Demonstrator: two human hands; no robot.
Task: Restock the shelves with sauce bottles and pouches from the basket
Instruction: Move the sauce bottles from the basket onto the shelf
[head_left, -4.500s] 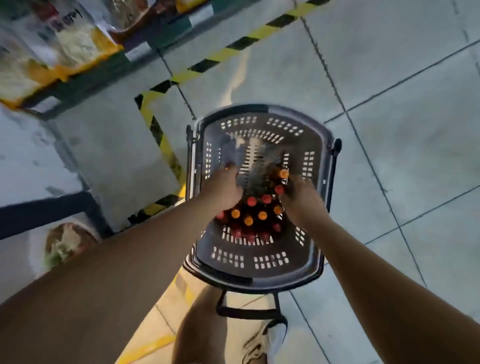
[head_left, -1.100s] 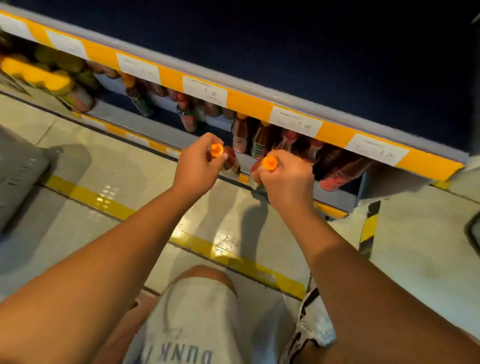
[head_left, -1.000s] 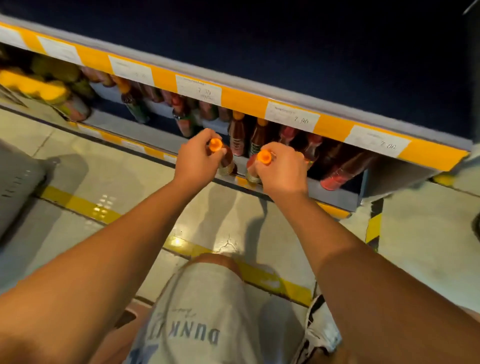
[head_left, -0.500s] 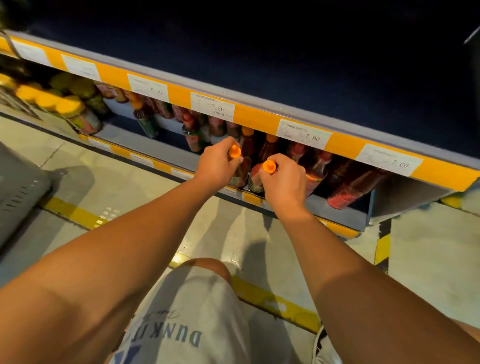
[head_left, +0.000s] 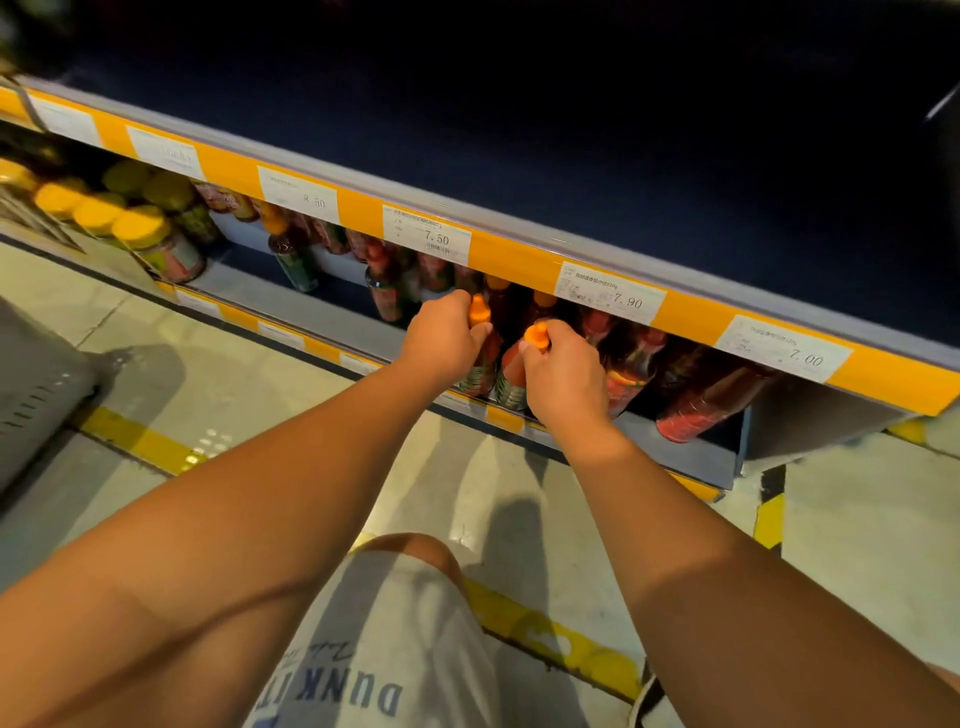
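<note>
Orange-capped, two sauce bottles, one (head_left: 480, 358) gripped by the left hand (head_left: 441, 335), one (head_left: 514, 371) by the right hand (head_left: 563, 376).

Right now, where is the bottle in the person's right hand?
In the head view, the right-hand bottle stands at the bottom shelf's front edge, just right of the left-hand bottle, below the 7.90 price tag.

Retail shop aisle. Low grey metal shelf (head_left: 311, 306) with orange edge strip (head_left: 519, 257) carrying white price labels (head_left: 427, 235), stocked with red sauce bottles (head_left: 631, 364) and yellow-lidded jars (head_left: 156, 239). Yellow floor tape (head_left: 135, 441) on grey tiles.
</note>
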